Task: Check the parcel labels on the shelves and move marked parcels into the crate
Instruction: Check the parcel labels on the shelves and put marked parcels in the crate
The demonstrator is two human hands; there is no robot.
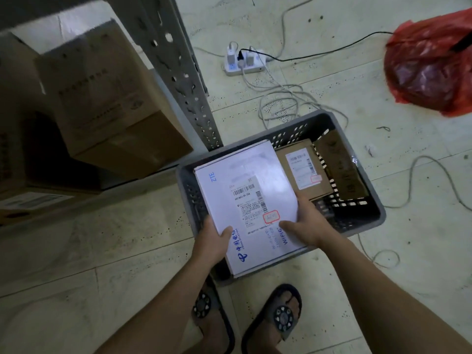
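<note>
Both hands gripping a flat white cardboard parcel (245,200) by its near edge, left hand (214,241) with thumb curled over the printed top, right hand (304,223) likewise, thumb beside the red-outlined mark on the shipping label. Held over the left half of a grey perforated plastic crate (367,200) on the pale tiled floor (357,139). Inside the crate, a small brown cardboard parcel (301,169) with a red-marked label, just beside the white one; to the left, large brown cardboard boxes (102,98) on a grey metal shelf (176,72).
</note>
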